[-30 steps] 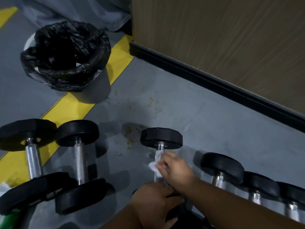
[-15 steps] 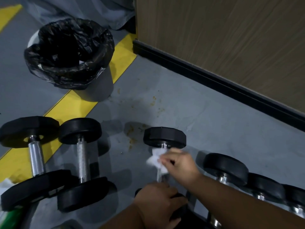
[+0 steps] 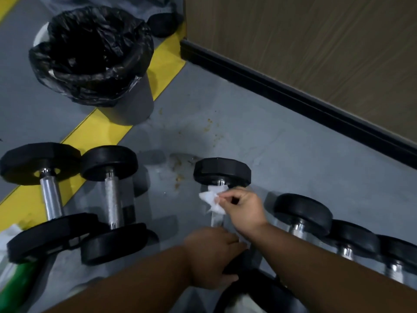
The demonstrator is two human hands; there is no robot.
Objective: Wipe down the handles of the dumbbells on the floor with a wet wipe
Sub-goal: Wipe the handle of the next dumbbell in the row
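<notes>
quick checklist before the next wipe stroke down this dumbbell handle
1. Wet wipe pinched in right hand: ok.
2. Wipe against the handle, near the far head: ok.
3. Left hand steadying the near head: ok.
4. Bare handle below the wipe, free for the stroke: ok.
5. Wipe still wet and clean enough: cannot tell.
6. Lined bin within reach: cannot tell.

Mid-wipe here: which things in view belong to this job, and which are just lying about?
Part of the job:
- wet wipe, pinched in the right hand
- middle dumbbell, near end gripped by the left hand
- two dumbbells on the left
- dumbbells on the right

Lying about:
- lined bin
- yellow floor stripe
- green object, bottom left
</notes>
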